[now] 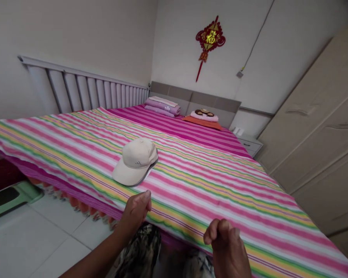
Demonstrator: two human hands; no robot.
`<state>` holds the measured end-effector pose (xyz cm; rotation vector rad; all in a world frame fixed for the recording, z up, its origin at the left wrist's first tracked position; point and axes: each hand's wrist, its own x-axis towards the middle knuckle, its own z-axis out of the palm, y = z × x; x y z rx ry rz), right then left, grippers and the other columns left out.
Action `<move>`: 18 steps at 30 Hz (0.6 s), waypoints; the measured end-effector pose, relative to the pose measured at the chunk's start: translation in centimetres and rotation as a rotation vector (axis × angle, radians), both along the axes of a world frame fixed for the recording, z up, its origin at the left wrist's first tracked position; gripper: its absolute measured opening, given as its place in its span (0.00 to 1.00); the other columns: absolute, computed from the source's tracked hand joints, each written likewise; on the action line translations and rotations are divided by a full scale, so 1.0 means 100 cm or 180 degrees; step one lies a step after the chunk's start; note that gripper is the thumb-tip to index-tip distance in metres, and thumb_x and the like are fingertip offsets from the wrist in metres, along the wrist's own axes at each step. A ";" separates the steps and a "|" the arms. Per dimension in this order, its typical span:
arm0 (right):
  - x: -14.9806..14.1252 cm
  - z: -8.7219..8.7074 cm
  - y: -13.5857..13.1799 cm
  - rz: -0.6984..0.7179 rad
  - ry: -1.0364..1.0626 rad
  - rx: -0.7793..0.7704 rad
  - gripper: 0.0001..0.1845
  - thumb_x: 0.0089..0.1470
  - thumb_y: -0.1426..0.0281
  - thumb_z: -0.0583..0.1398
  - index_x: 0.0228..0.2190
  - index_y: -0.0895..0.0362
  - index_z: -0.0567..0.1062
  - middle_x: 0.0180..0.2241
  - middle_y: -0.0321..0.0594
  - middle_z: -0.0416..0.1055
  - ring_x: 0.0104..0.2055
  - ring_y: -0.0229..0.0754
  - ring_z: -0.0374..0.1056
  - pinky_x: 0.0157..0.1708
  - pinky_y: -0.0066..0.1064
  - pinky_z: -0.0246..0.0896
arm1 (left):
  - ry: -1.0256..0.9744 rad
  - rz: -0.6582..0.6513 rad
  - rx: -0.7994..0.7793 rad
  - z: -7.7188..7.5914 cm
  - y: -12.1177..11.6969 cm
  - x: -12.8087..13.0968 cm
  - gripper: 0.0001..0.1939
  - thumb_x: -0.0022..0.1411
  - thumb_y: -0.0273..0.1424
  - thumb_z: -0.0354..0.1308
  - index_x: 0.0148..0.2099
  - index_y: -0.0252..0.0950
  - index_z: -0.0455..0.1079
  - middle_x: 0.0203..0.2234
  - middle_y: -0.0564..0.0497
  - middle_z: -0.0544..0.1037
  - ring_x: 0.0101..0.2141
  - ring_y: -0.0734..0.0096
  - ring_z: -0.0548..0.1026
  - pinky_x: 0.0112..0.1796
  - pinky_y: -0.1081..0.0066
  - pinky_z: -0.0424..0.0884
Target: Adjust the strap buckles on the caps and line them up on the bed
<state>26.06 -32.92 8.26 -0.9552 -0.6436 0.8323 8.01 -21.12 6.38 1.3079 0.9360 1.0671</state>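
A cream baseball cap (139,154) with a small mark above its brim rests on the striped bedspread (208,181), the brim pointing toward the near left. Just below the cap is my left hand (137,208), its fingers loosely bent, nothing seen in it and not touching the cap. Farther right, my right hand (227,245) is held up at the bed's near edge, fingers half curled and the thumb apart from them. Its palm side shows nothing held.
Folded purple bedding (162,107) and a pink folded item on an orange pillow (201,121) lie by the headboard (203,102). A white radiator (89,90) lines the left wall; a wardrobe (316,127) and nightstand (249,144) stand right. A green stool (20,197) is at left.
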 end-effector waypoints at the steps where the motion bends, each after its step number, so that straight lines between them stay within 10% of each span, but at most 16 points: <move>1: 0.001 0.004 0.000 0.0028 -0.0029 0.0034 0.23 0.42 0.47 0.56 0.17 0.55 0.62 0.19 0.31 0.57 0.20 0.35 0.56 0.22 0.29 0.52 | 0.0030 -0.0001 0.0076 0.002 0.000 0.002 0.26 0.54 0.51 0.44 0.16 0.36 0.57 0.08 0.57 0.53 0.12 0.79 0.51 0.16 0.75 0.48; 18: 0.015 0.033 -0.012 -0.0005 0.0374 0.0091 0.30 0.28 0.39 0.57 0.23 0.53 0.70 0.26 0.36 0.64 0.20 0.36 0.59 0.22 0.32 0.55 | -0.0010 -0.0372 0.0100 0.017 0.000 0.014 0.32 0.53 0.58 0.31 0.13 0.37 0.50 0.09 0.57 0.47 0.13 0.79 0.46 0.18 0.73 0.43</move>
